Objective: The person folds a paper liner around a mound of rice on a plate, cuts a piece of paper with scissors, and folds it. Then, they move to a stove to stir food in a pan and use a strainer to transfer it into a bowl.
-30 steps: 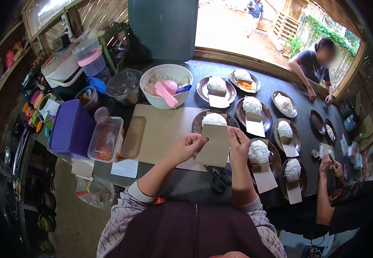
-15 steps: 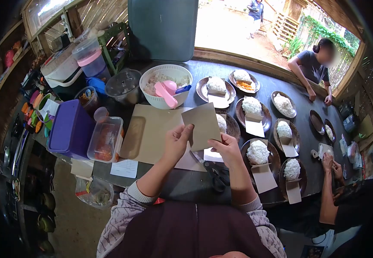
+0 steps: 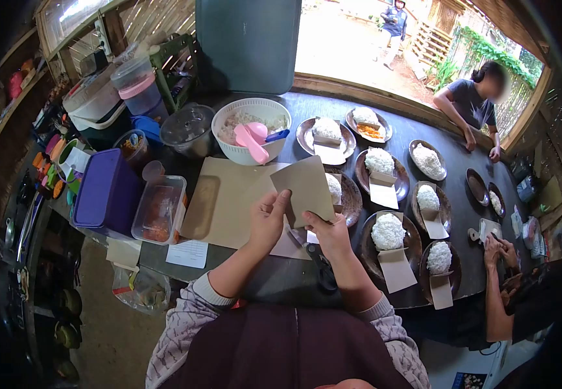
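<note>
Left hand (image 3: pixel 268 217) pinches the lower left edge of the brown paper piece (image 3: pixel 303 188), and right hand (image 3: pixel 329 235) pinches its bottom edge, so both close on it. The paper stands tilted above the two grips, over a rice plate (image 3: pixel 351 198) just beyond. Scissors (image 3: pixel 325 271) lie just under the right wrist, and the big brown sheet (image 3: pixel 229 194) lies left of the grip.

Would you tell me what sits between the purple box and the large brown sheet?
A clear plastic tub with reddish contents, in the head view.
</note>
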### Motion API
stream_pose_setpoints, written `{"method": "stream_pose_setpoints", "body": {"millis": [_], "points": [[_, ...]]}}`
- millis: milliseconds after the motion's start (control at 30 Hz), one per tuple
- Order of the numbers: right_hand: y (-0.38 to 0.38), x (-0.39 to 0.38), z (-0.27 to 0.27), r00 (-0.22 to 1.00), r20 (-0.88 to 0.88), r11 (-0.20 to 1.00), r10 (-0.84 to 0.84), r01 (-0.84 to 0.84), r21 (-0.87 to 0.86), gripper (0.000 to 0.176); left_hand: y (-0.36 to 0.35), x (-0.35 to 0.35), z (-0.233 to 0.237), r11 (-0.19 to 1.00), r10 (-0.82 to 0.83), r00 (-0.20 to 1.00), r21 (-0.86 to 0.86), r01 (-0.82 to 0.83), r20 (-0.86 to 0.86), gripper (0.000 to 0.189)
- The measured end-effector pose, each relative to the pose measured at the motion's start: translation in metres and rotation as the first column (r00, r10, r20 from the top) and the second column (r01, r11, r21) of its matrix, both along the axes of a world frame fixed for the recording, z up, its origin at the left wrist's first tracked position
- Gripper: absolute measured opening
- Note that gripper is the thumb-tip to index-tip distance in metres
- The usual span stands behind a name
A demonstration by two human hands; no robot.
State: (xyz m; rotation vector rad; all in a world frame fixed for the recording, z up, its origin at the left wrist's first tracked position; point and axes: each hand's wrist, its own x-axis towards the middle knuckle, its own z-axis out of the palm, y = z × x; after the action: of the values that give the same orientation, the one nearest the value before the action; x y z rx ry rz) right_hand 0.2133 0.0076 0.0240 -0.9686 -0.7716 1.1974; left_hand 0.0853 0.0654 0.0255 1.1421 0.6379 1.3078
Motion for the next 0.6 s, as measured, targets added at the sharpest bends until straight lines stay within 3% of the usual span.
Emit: {"method": "stream_pose_setpoints", "body": {"millis": [233,567,600], "points": [[0.002,0.004,-0.007,0.994,0.107,0.999,0.006,-0.011,0.045,0.015,0.001,-0.002,0.002,0.999,0.011,0.997,-0.035,-0.008,0.076,0.022],[-0.002,0.002,0.004,0.993,0.103,0.993,-0.051,0.039,0.111,0.016,0.004,-0.003,0.002,1.000,-0.018,0.998,-0.014,0.019,0.063,0.021],[-0.003,0.003,0.006,0.992,0.110,0.993,-0.060,0.048,0.108,0.016,0.008,-0.005,-0.003,0.996,-0.091,0.991,0.001,0.092,0.096,0.020]]}}
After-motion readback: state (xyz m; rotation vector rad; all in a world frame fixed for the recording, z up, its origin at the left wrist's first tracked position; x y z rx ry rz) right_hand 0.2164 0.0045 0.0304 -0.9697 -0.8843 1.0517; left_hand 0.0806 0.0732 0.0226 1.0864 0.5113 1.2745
